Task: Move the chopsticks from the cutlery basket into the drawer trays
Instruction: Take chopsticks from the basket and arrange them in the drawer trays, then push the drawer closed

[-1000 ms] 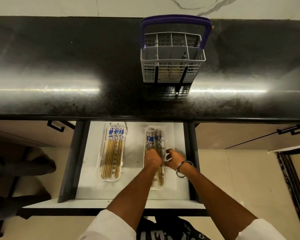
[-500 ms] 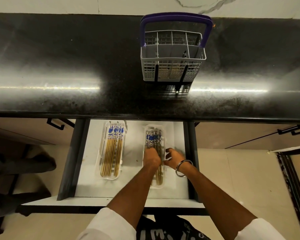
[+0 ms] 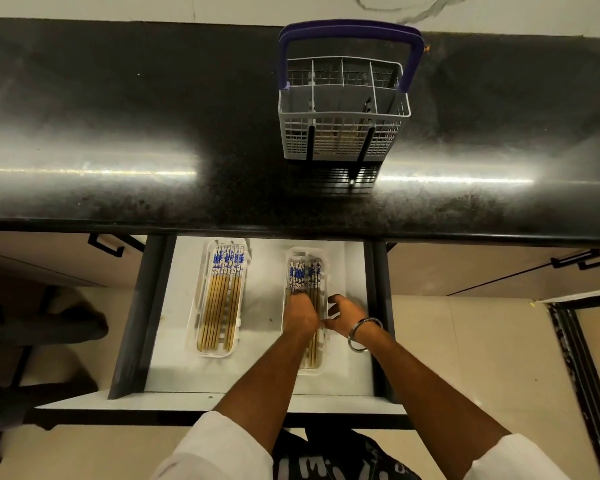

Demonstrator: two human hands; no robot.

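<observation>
Head: left hand [image 3: 300,315] slid up tray [image 3: 321,252].

Your left hand [image 3: 300,315] curls knuckles-up at lower centre, while your right hand [image 3: 345,315], fingers loosely spread, sits just beside it.

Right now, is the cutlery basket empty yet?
Not empty: through the cutlery basket mesh a few wooden sticks and a dark utensil handle show. Their exact count cannot be told.

I can't read any text; white letters on the dark garment [image 3: 343,462] at six o'clock are cut off, illegible.
</observation>
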